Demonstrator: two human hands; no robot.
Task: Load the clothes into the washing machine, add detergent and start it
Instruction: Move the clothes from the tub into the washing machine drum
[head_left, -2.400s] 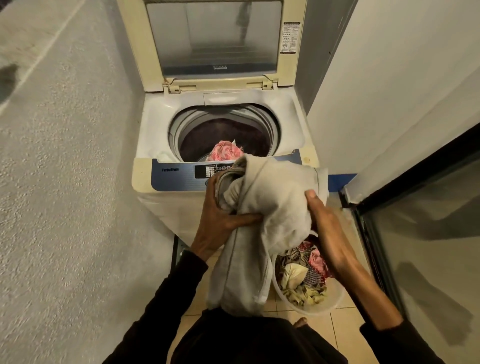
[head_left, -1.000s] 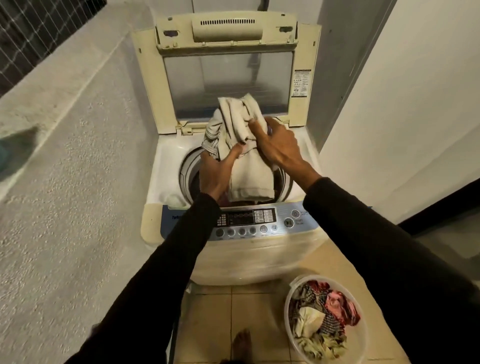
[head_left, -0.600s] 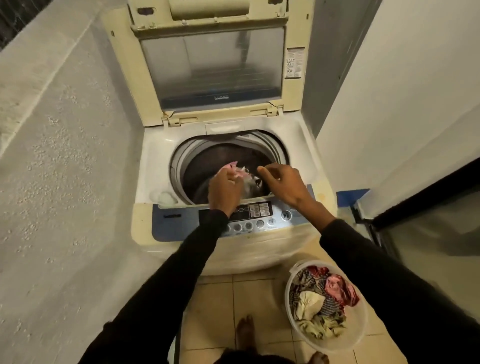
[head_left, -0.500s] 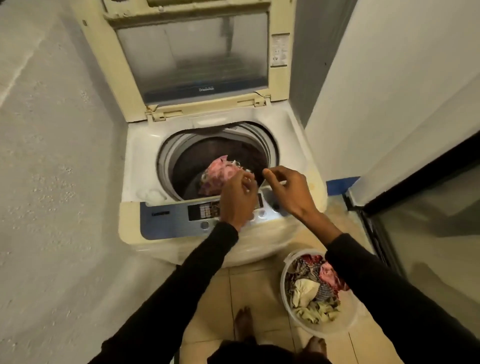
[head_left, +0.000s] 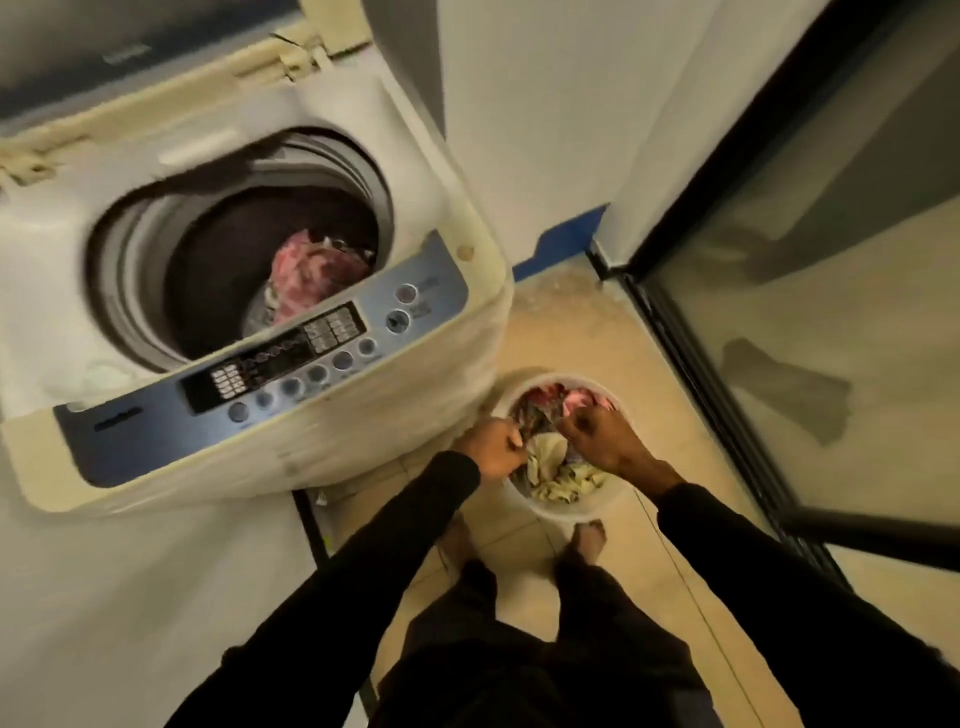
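The top-loading washing machine (head_left: 249, 291) stands at left with its lid (head_left: 156, 47) raised against the rear, leaving the drum (head_left: 218, 260) exposed. A pink patterned garment (head_left: 306, 273) lies in the drum, toward its front right side, with other fabric beneath it; the frame is motion-blurred, so that fabric cannot be identified further. The blue control panel (head_left: 291, 364) runs along the front edge of the machine and carries a dark display and a row of round buttons. A round, pale laundry tub (head_left: 571, 512) sits on the tiled floor (head_left: 561, 332), just beside the front right corner of the machine. It holds a heap of mixed clothes (head_left: 558, 467), cream and yellowish pieces at the near side, red and pink pieces at the far side. Both hands are lowered into the tub. The left hand (head_left: 493, 447) is at the left rim with fingers curled, apparently gripping a fold of the clothes. The right hand (head_left: 602, 436) is over the centre of the heap, fingers curled down into the fabric and gripping it. Both arms wear black sleeves. Two bare feet (head_left: 587, 538) stand on the floor close to the near rim of the tub. A dark-framed glass door (head_left: 805, 312) occupies the right side.
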